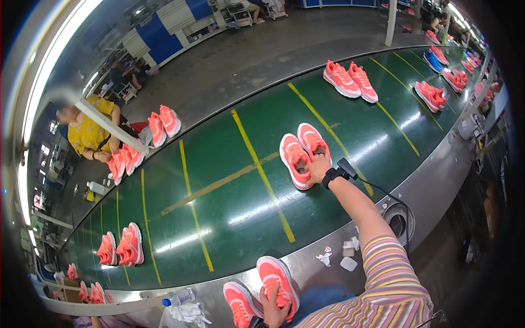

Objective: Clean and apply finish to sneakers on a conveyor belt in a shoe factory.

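Nearest, a coral pair of shoes (272, 273) sits at the left hand (276, 310), whose fingers curl over one shoe; I cannot tell how firmly. Ahead and rightward, the right hand (318, 168) pinches a second pair (293, 152) on the green conveyor (219, 158), fingers inside the openings. Probably light, soft-uppered, stiffer-soled; best gripped by adjoining collars.

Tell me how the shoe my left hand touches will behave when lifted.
The shoe is probably light, its thick white sole looking like foam. Its coral upper looks like fabric, so it may give under your left hand.
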{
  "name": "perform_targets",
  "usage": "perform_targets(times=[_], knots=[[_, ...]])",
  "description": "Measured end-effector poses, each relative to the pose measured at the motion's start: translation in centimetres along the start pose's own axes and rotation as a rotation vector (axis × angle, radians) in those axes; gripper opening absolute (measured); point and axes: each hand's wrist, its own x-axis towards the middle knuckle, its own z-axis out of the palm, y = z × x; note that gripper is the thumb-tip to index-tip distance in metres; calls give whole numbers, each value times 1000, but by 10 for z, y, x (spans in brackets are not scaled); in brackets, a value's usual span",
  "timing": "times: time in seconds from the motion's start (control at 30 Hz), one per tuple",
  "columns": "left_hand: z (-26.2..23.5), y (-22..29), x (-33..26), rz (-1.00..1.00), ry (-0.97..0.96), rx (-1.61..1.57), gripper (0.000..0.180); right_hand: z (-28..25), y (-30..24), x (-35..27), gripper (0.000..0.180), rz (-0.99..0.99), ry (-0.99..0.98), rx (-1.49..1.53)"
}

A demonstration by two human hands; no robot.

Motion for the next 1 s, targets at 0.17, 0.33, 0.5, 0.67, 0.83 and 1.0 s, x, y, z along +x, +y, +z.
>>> perform_targets(times=[0.17,0.33,0.5,0.67,0.83,1.0], knots=[[-7,0,4,-33,-14,3,77,-28,66,-24,59,-80,142,5],[-8,-7,8,12,-62,55,78,-62,204,-149,41,-34,288,-29],[-15,-11,0,-16,-74,72,80,-16,286,-257,38,2,345,16],[-21,4,-1,-64,-117,110,79,61,295,-340,39,-62,296,-26],[-43,21,0,-126,-174,-15,86,100,299,-358,50,204,170,94],[-115,18,-35,-33,369,-132,50,30,256,-370,46,167,483,50]])
